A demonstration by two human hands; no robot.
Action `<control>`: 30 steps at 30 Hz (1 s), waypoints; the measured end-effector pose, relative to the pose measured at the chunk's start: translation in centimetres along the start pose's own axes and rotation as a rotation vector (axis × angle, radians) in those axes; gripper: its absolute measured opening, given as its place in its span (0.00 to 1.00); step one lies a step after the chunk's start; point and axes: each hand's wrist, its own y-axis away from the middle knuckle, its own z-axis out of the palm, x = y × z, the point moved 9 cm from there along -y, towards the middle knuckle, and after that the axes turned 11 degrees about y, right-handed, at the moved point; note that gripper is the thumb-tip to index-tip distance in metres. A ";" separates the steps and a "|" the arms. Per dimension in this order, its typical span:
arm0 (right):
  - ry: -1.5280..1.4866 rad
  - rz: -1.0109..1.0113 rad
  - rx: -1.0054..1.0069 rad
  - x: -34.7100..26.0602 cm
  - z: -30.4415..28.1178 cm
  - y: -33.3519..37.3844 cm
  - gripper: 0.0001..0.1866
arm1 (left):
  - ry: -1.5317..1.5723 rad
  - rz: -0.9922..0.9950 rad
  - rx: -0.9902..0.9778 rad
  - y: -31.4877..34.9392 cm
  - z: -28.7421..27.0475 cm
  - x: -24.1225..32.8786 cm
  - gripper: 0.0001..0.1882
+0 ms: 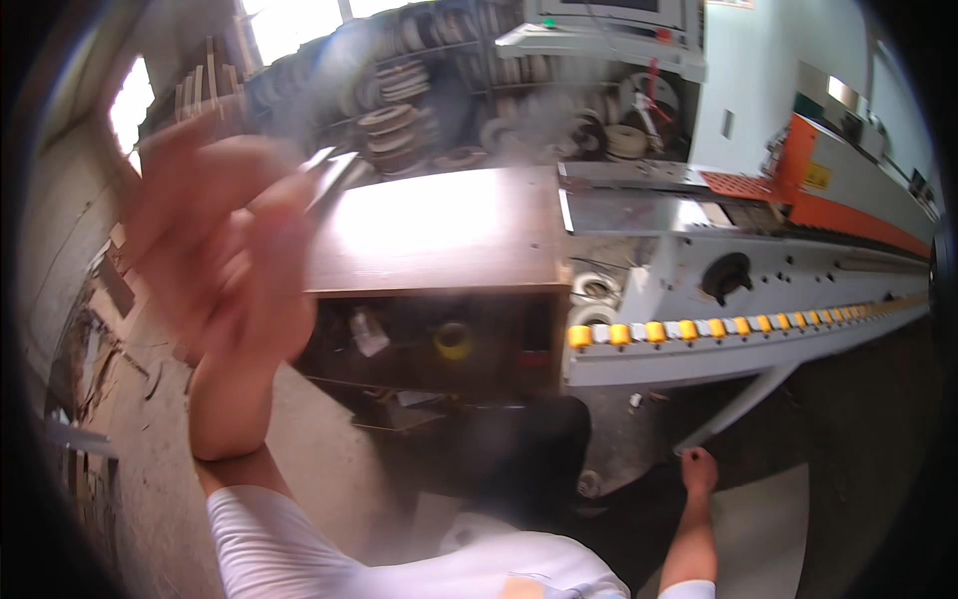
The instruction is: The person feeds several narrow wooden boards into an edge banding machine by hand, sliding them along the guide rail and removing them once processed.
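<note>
My left hand (225,240) is raised close to the camera and badly blurred, with the fingers pointing up and left. A thin grey strip (329,172) shows just past the fingertips, over the corner of a brown wooden cabinet (439,235); I cannot tell whether the hand holds it. My right hand (699,469) hangs low at the lower right with curled fingers. It sits at the lower end of a slanted white bar (743,404) under the machine, and its grip is unclear.
A long white and orange woodworking machine (798,260) with a row of yellow rollers (689,327) runs off to the right. Shelves of coiled edging rolls (399,120) line the back wall. Wood scraps (95,339) lie along the left floor.
</note>
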 end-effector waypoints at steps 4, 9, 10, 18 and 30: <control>-0.069 0.127 0.055 1.1 -0.5 0.5 0.17 | -0.316 -0.662 -0.334 6.5 -0.7 -13.0 0.18; -0.103 0.121 0.006 -0.6 -1.7 0.7 0.17 | -0.599 -1.136 -0.762 21.8 -7.4 -24.8 0.23; -0.134 0.124 -0.025 -1.6 -2.2 0.9 0.17 | -0.650 -1.174 -0.869 25.0 -8.9 -26.2 0.25; -0.094 0.141 0.009 -0.8 -3.4 1.5 0.15 | -0.986 -1.463 -1.114 39.2 -10.9 -27.8 0.32; -0.019 0.201 -0.096 -1.7 -4.2 1.5 0.18 | -0.766 -1.348 -0.920 40.4 -10.7 -28.3 0.25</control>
